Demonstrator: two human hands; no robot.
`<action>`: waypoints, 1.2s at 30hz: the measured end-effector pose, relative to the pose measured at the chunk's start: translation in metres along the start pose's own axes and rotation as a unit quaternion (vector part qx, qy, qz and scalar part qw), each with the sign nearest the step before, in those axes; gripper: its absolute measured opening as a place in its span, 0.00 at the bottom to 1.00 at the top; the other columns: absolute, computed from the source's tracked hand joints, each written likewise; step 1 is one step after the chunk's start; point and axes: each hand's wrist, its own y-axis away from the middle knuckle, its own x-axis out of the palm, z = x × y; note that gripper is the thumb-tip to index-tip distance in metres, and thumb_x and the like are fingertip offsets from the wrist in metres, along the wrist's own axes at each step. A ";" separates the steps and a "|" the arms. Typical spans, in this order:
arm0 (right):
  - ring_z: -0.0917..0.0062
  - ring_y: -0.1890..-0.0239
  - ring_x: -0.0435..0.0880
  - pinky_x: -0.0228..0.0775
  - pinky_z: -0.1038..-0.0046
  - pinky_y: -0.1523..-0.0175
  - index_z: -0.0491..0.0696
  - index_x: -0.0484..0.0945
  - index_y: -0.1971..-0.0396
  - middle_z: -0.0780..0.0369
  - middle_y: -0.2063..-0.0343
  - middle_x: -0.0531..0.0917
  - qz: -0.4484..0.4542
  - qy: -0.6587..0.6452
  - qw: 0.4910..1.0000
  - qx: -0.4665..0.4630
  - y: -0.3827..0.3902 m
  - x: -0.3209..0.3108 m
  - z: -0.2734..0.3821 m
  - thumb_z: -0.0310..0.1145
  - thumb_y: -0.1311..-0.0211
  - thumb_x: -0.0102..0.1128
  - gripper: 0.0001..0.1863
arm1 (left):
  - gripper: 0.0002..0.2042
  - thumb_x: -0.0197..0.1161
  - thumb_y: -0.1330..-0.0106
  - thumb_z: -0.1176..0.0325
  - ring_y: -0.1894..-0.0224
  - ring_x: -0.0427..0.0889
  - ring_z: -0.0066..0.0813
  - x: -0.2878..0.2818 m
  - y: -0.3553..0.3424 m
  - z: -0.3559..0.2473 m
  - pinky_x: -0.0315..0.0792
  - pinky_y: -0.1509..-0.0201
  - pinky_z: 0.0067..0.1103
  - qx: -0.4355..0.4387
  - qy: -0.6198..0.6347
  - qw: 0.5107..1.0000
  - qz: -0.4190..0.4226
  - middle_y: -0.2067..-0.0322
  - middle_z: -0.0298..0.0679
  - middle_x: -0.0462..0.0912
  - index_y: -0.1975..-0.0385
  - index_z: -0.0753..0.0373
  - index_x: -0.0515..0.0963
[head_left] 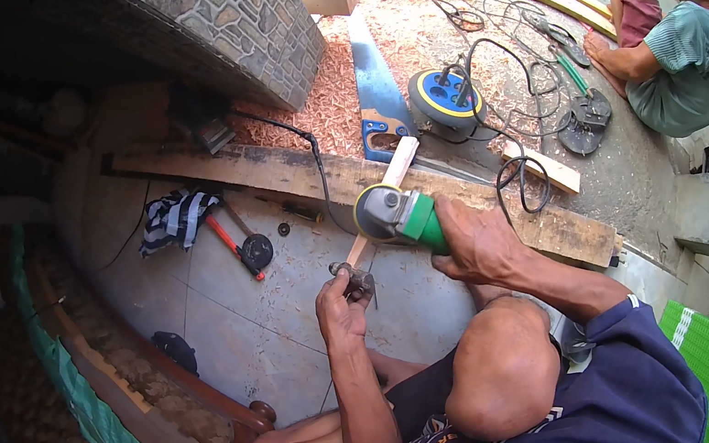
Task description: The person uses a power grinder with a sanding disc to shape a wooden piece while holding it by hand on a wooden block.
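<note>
Holding a green grinder, the right hand was curled around its body, near a long wooden beam. The left hand was closed on a small dark thing, hard to name, just below the grinder's round end. A thin stick of wood ran under the grinder, from near the left hand up over the beam. A hammer with a red handle lay on the tiles by a striped cloth. Past the beam were a blue saw and curly shavings, and a person in a green shirt sat to the right.
</note>
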 end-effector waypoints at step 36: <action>0.49 0.64 0.87 0.80 0.53 0.63 0.36 0.60 0.36 0.45 0.59 0.81 -0.044 0.051 0.998 0.010 -0.022 0.003 -0.033 0.42 0.49 0.76 0.47 | 0.05 0.61 0.29 0.68 0.72 0.75 0.27 -0.012 -0.022 0.004 0.74 0.69 0.25 -0.162 0.126 0.979 0.011 0.73 0.37 0.77 0.64 0.62 0.78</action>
